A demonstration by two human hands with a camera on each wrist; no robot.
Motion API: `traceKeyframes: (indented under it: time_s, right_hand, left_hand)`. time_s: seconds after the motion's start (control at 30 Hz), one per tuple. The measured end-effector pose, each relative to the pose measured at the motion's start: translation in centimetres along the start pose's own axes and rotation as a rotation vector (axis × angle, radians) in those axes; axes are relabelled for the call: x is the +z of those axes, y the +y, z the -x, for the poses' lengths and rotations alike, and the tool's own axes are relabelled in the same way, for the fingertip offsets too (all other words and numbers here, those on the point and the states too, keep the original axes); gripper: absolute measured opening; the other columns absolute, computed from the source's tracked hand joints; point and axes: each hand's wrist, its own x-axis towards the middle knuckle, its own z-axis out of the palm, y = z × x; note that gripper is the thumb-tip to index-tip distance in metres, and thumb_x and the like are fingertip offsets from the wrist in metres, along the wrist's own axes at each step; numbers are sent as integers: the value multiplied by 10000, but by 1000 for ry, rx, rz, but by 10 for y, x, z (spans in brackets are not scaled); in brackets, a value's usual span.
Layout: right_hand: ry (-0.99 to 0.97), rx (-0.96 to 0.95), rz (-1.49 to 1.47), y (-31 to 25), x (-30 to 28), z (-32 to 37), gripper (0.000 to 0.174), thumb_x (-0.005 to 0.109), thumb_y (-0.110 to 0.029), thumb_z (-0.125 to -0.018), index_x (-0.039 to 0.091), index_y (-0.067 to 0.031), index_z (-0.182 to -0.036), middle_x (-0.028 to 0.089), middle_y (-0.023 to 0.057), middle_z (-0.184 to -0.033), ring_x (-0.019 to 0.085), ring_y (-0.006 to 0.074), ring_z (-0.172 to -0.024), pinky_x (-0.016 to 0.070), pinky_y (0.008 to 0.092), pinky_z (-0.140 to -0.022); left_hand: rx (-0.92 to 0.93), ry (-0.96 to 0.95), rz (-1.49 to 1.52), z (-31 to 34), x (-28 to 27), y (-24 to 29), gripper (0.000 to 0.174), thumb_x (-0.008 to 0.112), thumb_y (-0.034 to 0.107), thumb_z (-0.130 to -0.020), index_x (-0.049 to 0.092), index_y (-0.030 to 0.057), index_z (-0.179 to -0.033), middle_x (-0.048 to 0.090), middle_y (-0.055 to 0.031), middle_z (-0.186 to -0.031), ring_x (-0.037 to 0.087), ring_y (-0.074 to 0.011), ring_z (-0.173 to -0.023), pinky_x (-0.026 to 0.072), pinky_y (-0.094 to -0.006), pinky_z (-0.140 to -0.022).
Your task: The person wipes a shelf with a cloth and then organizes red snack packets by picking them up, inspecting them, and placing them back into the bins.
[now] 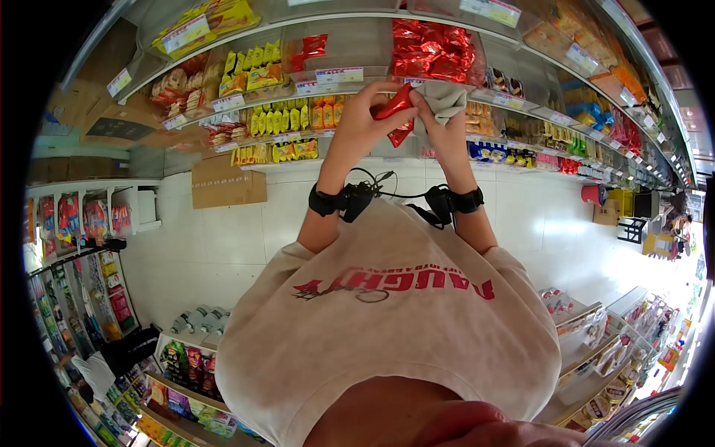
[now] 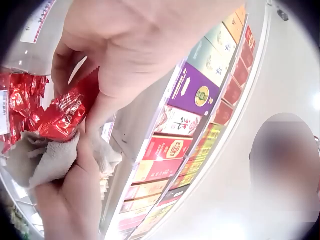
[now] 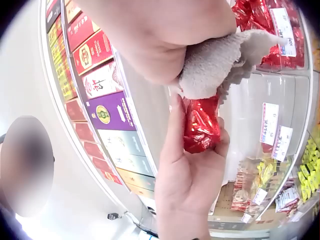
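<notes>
My left hand holds a shiny red foil snack packet between thumb and fingers in front of the shelves. A crumpled grey cloth is gripped in my right hand, close beside the packet. In the left wrist view, the right thumb and the cloth meet the lower end of the packet, which carries white lettering. From the right wrist view, the cloth covers the packet's upper end, while left fingers hold the packet from both sides.
A bin of similar red packets stands on the shelf just beyond the hands. Yellow snack packs fill bins to the left, above price tags. Boxed goods line a higher shelf. A cardboard box sits on the floor.
</notes>
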Motion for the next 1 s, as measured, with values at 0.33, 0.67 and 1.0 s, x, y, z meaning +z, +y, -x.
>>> traceKeyframes:
  time_s: [0.33, 0.67, 1.0]
  right_hand:
    - [-65, 283, -108, 2, 42, 18, 264, 697, -164, -955, 612, -24, -1161, 662, 27, -1071, 603, 87, -957, 503, 257, -814]
    - [32, 356, -77, 3, 29, 21, 244, 694, -186, -954, 652, -12, -1121, 678, 27, -1032, 617, 94, -930, 500, 258, -785]
    - [-98, 155, 507, 31, -34, -2, 248, 679, -217, -964, 674, 28, -1002, 709, 69, -882, 607, 124, -783, 490, 304, -725]
  left_hand:
    - [-38, -74, 247, 28, -64, -32, 361, 785, 198, -862, 622, -5, -1112, 723, -109, -965, 681, -117, -827, 521, -240, -691]
    - [-192, -114, 219, 17, -60, -38, 378, 807, 225, -845, 637, -17, -1082, 727, -107, -957, 677, -120, -858, 533, -249, -704]
    - [-117, -359, -22, -41, -4, -60, 344, 792, 184, -855, 662, -14, -1104, 721, -77, -1006, 668, -119, -950, 525, -248, -795]
